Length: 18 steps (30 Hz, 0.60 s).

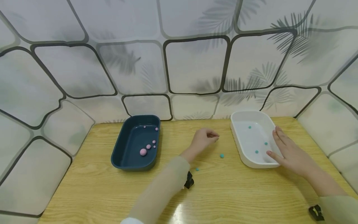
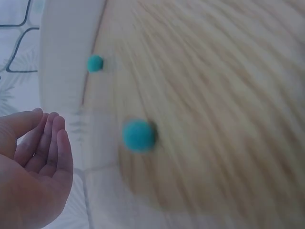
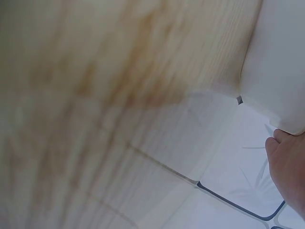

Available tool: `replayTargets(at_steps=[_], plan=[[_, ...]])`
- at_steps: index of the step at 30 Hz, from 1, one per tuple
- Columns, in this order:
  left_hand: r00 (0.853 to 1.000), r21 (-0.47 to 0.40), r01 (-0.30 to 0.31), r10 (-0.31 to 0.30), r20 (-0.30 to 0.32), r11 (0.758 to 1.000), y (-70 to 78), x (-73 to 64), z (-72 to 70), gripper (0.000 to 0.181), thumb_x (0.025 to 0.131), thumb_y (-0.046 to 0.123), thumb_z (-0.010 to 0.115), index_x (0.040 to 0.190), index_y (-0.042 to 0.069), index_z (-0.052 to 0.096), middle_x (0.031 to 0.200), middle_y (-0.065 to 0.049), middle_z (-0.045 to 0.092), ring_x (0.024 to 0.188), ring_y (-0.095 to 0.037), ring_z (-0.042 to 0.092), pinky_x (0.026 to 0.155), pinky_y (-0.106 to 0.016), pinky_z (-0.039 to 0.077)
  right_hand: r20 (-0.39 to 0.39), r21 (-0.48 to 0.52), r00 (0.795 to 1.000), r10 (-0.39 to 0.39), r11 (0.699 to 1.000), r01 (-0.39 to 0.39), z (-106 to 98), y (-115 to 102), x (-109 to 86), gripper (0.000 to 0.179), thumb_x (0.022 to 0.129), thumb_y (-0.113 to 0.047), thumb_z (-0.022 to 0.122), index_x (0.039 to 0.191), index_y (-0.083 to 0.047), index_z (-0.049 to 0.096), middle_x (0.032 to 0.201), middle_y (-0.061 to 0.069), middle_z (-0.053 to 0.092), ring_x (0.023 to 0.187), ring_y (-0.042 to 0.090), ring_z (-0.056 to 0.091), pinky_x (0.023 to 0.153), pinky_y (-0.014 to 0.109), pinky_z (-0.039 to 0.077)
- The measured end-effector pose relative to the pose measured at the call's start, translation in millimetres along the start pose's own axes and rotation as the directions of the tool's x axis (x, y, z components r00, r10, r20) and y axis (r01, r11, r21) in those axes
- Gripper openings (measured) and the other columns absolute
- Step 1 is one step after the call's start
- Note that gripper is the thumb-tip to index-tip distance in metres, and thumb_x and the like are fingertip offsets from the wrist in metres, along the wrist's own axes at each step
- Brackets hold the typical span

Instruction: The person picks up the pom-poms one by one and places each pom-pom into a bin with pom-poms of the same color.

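Note:
My left hand (image 1: 202, 140) hovers over the table between the two trays, the tips of thumb and index finger together. In the left wrist view the palm side of the left hand (image 2: 40, 167) shows; I cannot tell whether something small sits between the tips. Two teal balls lie on the wood near it, one ball (image 1: 222, 155) closer to the white tray (image 1: 236, 137), the other ball (image 1: 197, 169) by the left wrist. My right hand (image 1: 293, 155) rests against the white tray's right side, fingers extended along the rim, thumb over the edge. Three teal balls (image 1: 266, 143) lie inside.
A dark blue tray (image 1: 131, 168) stands at the left with several pink balls (image 1: 143, 152) of different sizes in it. The wooden table (image 1: 92, 186) meets a patterned cloth wall (image 1: 195, 65) behind and at both sides.

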<state>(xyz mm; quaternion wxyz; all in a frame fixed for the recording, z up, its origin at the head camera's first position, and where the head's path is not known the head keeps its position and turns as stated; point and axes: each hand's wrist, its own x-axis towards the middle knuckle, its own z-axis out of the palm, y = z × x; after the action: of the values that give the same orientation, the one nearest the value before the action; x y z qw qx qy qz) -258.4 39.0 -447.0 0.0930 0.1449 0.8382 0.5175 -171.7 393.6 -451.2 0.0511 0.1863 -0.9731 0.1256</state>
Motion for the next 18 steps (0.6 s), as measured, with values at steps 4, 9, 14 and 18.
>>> replayTargets(at_steps=[4, 9, 14, 18], plan=[[1.000, 0.016, 0.023, -0.023, -0.018, 1.000, -11.8, -6.0, -7.9, 0.012, 0.100, 0.011, 0.075, 0.108, 0.006, 0.082, 0.108, -0.010, 0.080, 0.094, -0.018, 0.072, 0.079, -0.021, 0.058, -0.004, -0.002, 1.000, 0.000, 1.000, 0.000, 0, 0, 0.5, 0.089, 0.109, -0.036, 0.057, 0.165, 0.013, 0.008, 0.176, 0.030, -0.004, 0.167, 0.036, -0.008, 0.120, 0.010, -0.021], [0.999, 0.013, 0.025, -0.025, -0.031, 1.000, -24.4, -15.0, -14.6, 0.011, 0.100, 0.010, 0.075, 0.107, 0.006, 0.083, 0.108, -0.011, 0.080, 0.094, -0.017, 0.072, 0.083, -0.024, 0.059, -0.011, 0.003, 1.000, -0.004, 1.000, 0.004, 0, -1, -0.1, 0.089, 0.109, -0.036, 0.058, 0.164, 0.014, 0.009, 0.174, 0.034, 0.000, 0.167, 0.037, -0.007, 0.120, 0.010, -0.020], [0.999, -0.047, 0.032, -0.034, -0.039, 0.998, -33.0, -24.1, -20.7, 0.012, 0.098, 0.009, 0.077, 0.107, 0.004, 0.083, 0.107, -0.013, 0.081, 0.092, -0.018, 0.074, 0.080, -0.022, 0.060, -0.006, 0.003, 1.000, 0.000, 1.000, 0.000, 0, -3, 0.4, 0.088, 0.110, -0.036, 0.057, 0.164, 0.014, 0.008, 0.174, 0.033, -0.001, 0.167, 0.038, -0.006, 0.122, 0.012, -0.020], [0.999, -0.068, 0.031, -0.033, -0.039, 0.997, -36.6, -32.1, -25.7, 0.012, 0.097, 0.009, 0.078, 0.106, 0.003, 0.083, 0.107, -0.014, 0.081, 0.094, -0.021, 0.076, 0.081, -0.022, 0.060, -0.017, -0.002, 1.000, -0.006, 1.000, 0.006, 0, -3, 0.5, 0.088, 0.109, -0.036, 0.057, 0.163, 0.015, 0.010, 0.174, 0.035, 0.002, 0.167, 0.038, -0.006, 0.123, 0.013, -0.020]])
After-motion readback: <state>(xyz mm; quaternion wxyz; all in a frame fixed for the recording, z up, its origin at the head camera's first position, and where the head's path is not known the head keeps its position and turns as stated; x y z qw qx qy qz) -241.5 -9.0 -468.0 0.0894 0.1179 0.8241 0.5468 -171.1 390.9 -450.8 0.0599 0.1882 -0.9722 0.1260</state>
